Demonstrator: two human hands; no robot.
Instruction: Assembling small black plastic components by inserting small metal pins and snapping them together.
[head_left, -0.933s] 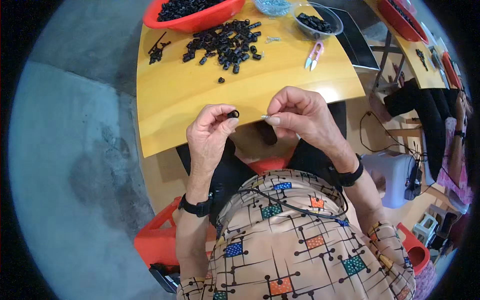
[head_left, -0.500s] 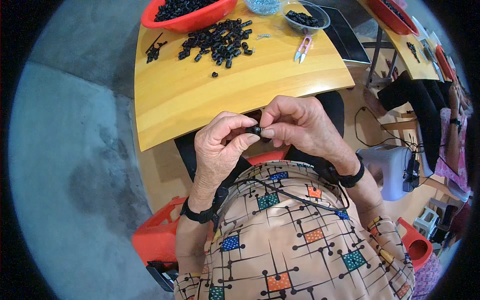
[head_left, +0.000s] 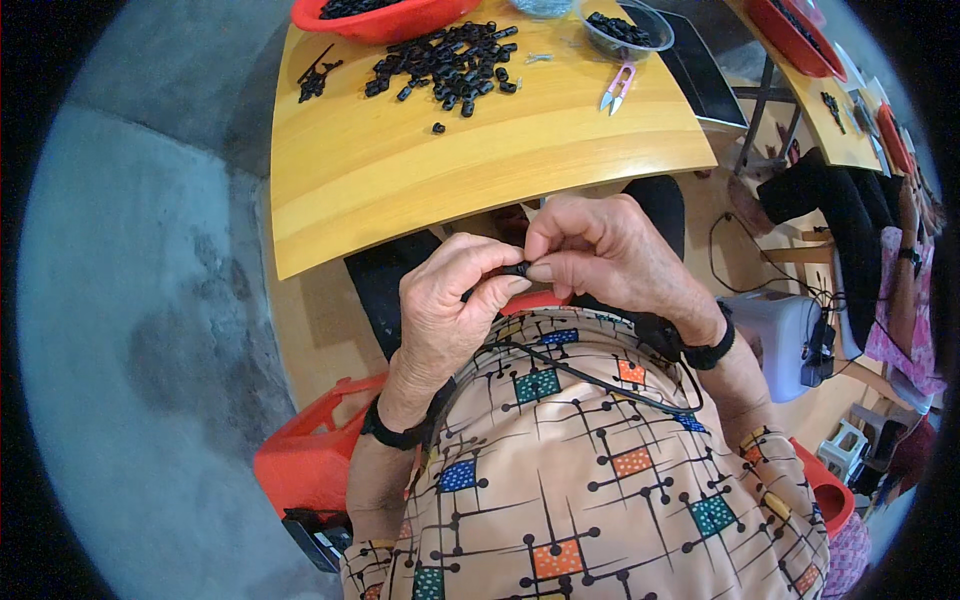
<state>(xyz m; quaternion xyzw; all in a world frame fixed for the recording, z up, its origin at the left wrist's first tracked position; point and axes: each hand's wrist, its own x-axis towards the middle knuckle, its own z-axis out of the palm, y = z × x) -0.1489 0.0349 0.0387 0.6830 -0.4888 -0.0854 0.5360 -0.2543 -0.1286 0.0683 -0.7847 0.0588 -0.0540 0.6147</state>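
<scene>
Between my two hands, just off the table's near edge, is a small black plastic part (head_left: 516, 269). My left hand (head_left: 452, 295) pinches it between thumb and fingers. My right hand (head_left: 605, 255) has its thumb and forefinger pinched at the part's right end; its other fingers curl behind. Whether something tiny sits in the right fingertips cannot be seen. Beyond my hands a heap of similar black plastic parts (head_left: 447, 66) lies on the yellow table (head_left: 480, 160), and one loose black piece (head_left: 438, 128) lies nearer me.
Thread snips (head_left: 617, 90) with pink handles lie near a clear bowl of black parts (head_left: 665, 35). A red basin (head_left: 415, 25) stands at the back, and thin black pieces (head_left: 315, 80) lie at the left. Another person (head_left: 900, 290) sits on the right by a second table (head_left: 850, 145).
The view has shifted slightly, so the table sits higher in the picture. Both hands keep their pinch, and the black part is now more covered by my fingers.
</scene>
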